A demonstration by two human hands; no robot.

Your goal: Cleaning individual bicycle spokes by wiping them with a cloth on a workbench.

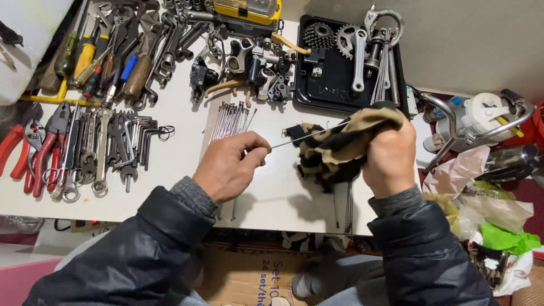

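**Thin spoke, soft grip: where this could slip**

Far left on the table (170, 170) I see red-handled pliers (22, 156) and a row of wrenches (107, 150), then a bundle of loose spokes (229, 120) just beyond my left hand (229, 167). That hand is pinched shut on one end of a single spoke (303, 136). The spoke runs right into the dark rag (340, 150), which my right hand (391, 156) clamps around it. I judge the pinch is slight: a hard pull through the cloth could yank the spoke free, bend it, or flick its end into the bundle. The rag's hanging folds could also snag the brake parts (255, 68) beyond.
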